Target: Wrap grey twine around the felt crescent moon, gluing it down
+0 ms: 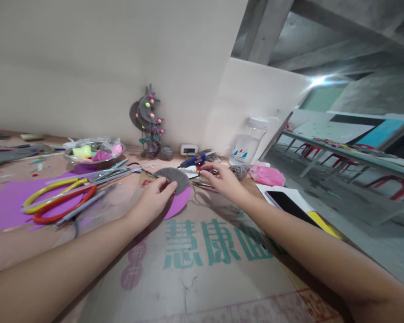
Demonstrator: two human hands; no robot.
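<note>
My left hand (160, 195) is closed on the near edge of a disc wound with grey yarn (172, 176), thumb on top. Partly under this disc shows a purple round piece (179, 205). A loose grey strand (195, 196) curls out to the right. My right hand (224, 179) is held over the tools beside the disc, its fingers stretched out and slightly apart, with nothing visible held in them. Just beyond its fingertips lies a blue glue gun (195, 160) beside a white object (189, 169).
Scissors with red and yellow handles (63, 202) lie on purple sheets (3, 202) at left. A bowl (96, 161) holds colourful bits. Behind stand a grey moon-shaped decoration (148, 116) and a water bottle (247, 146). A phone (291, 208) lies at right.
</note>
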